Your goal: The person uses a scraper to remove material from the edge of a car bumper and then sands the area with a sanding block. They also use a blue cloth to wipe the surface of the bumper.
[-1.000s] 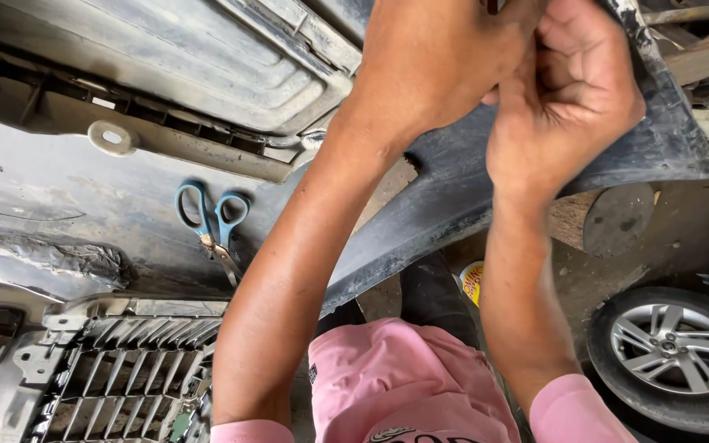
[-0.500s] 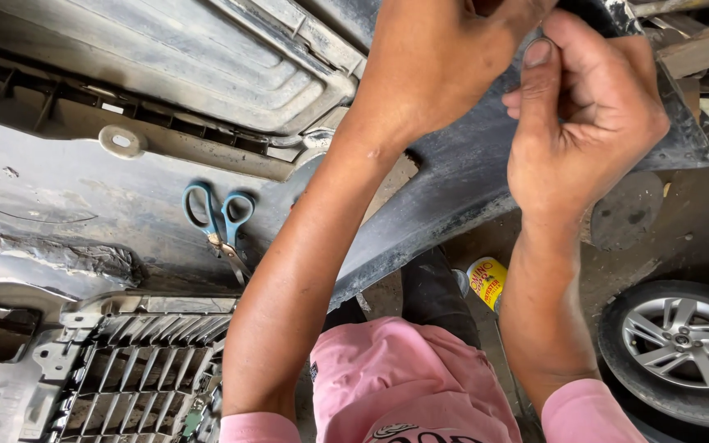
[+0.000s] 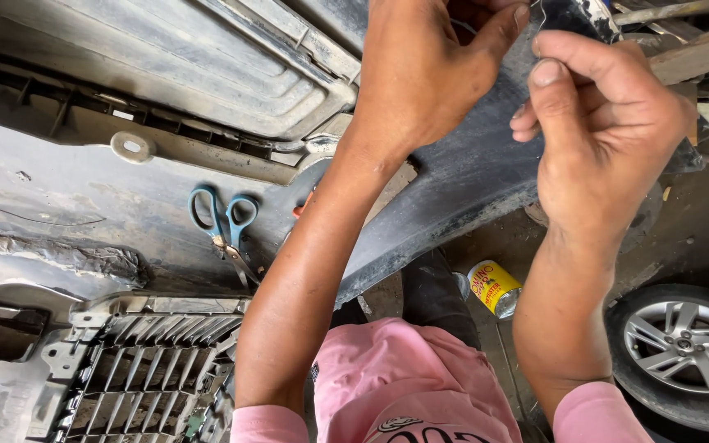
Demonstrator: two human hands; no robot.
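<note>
only one package here: a small can [image 3: 492, 287], yellow label with red print and a silvery end, lying tipped on its side on the ground just left of the wheel [image 3: 683, 344]. no signs or screens.

The grey bumper panel [image 3: 461, 176] is lying raised and tilted across the upper middle of the head view, its dusty, scuffed inner face turned up toward the camera. It is a broad, curved sheet of dark plastic, narrowing toward its top corner, where the surface is looking chipped and pale. Its lower edge is running diagonally down to the left in a long, smooth curve. The left hand [image 3: 428, 74] is pressing on the panel near the top, and the right hand [image 3: 601, 131] is pinching the panel's upper corner between thumb and fingers.
</note>
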